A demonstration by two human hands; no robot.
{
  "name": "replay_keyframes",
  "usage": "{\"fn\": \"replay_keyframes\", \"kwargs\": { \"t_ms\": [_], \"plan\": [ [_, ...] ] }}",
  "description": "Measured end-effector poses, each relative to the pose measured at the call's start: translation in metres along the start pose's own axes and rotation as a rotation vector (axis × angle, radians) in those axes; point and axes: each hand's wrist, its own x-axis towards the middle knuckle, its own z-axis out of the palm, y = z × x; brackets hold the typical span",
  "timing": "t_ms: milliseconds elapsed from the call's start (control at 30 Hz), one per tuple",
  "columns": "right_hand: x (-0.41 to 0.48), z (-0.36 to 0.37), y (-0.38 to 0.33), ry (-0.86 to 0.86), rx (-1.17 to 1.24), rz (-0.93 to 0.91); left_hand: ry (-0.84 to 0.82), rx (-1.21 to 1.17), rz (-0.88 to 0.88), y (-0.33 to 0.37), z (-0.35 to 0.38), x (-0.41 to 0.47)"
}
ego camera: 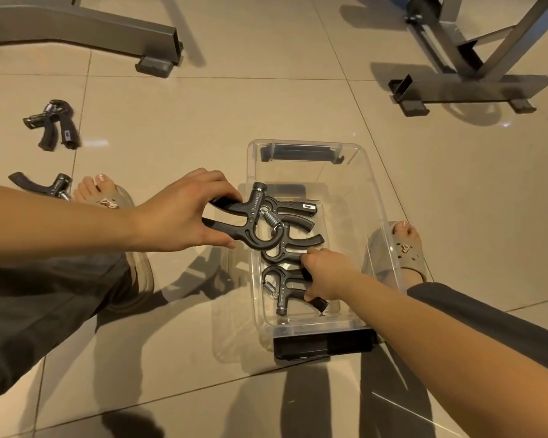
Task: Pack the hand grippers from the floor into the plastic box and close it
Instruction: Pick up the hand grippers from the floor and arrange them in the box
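Beige glossy floor [266, 105] tiles carry everything, with a grey steel frame [76, 23] at the far left and another frame [469, 80] at the far right.

At the left edge, a loose hand gripper [53, 124] lies on the tiles, handles pointing toward the camera. A second loose gripper [41, 184] lies nearer, just beside a sandalled left foot [108, 200]. Bits of others poke in at the very edge, too cut off to tell apart.

The left hand [184, 213] reaches in from the left. Its fingers curl over and its thumb under the two handles of a held gripper [247, 216], whose spring end hangs over the left wall of the plastic box [380, 197].

The clear box stands open on the floor between the feet, with a black latch [323, 343] on its near end. Two packed grippers [295, 213] lie in its middle, overlapping. The right hand [326, 273] is down inside, fingers and thumb wrapped round a handle of the nearest packed gripper [282, 289]. A sandalled right foot [399, 248] rests just beyond the box's right wall.
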Motion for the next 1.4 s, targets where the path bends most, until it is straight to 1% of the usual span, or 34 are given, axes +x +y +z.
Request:
{"fn": "replay_keyframes", "kwargs": {
  "t_ms": [167,233,300,333,400,467,533,600,667,767,833,900,1000,1067,1133,1200,1233,1267,1333,1400],
  "plan": [
    [-0.001,-0.001,0.0,0.027,-0.018,0.004,-0.012,-0.013,-0.003,0.005,0.0,0.002],
    [-0.002,-0.004,0.001,0.047,0.017,0.025,-0.012,-0.006,0.002,0.008,0.001,0.004],
    [-0.005,-0.013,0.002,0.072,0.103,0.068,-0.006,-0.003,0.006,0.011,0.001,0.007],
    [-0.008,-0.019,0.003,0.095,0.191,0.095,-0.002,-0.001,0.006,0.013,0.001,0.009],
    [-0.018,-0.038,0.006,0.154,0.452,0.117,0.016,0.004,0.0,0.017,0.002,0.012],
    [-0.034,-0.063,0.006,0.203,0.795,0.098,0.055,0.019,-0.017,0.021,0.002,0.014],
    [-0.055,-0.087,0.004,0.216,1.196,0.077,0.104,0.057,-0.045,0.023,-0.001,0.018],
    [-0.071,-0.105,0.0,0.201,1.482,0.019,0.16,0.103,-0.056,0.026,-0.009,0.024],
    [-0.079,-0.116,-0.008,0.23,1.636,-0.029,0.209,0.131,-0.048,0.031,-0.016,0.029],
    [-0.08,-0.126,-0.02,0.404,1.778,0.014,0.261,0.148,-0.057,0.043,-0.02,0.034],
    [-0.078,-0.128,-0.026,0.517,1.813,0.063,0.275,0.148,-0.077,0.048,-0.019,0.034],
    [-0.075,-0.128,-0.028,0.6,1.784,0.086,0.275,0.15,-0.079,0.051,-0.019,0.034],
    [-0.075,-0.127,-0.021,0.685,1.619,0.097,0.289,0.15,-0.055,0.057,-0.024,0.035],
    [-0.079,-0.129,-0.012,0.692,1.458,0.094,0.295,0.147,-0.001,0.058,-0.034,0.037],
    [-0.082,-0.13,-0.005,0.671,1.279,0.062,0.18,0.2,0.092,0.055,-0.045,0.038],
    [-0.084,-0.13,-0.002,0.651,1.137,0.035,-0.018,0.209,0.135,0.052,-0.05,0.038],
    [-0.084,-0.13,-0.002,0.642,1.108,0.029,-0.1,0.187,0.13,0.051,-0.049,0.038],
    [-0.085,-0.131,-0.001,0.634,1.112,0.021,-0.149,0.16,0.121,0.051,-0.047,0.037],
    [-0.088,-0.133,-0.001,0.63,1.172,-0.005,-0.157,0.086,0.118,0.055,-0.041,0.036],
    [-0.091,-0.135,-0.001,0.64,1.248,-0.034,-0.115,0.008,0.122,0.061,-0.04,0.038]
  ]
}}
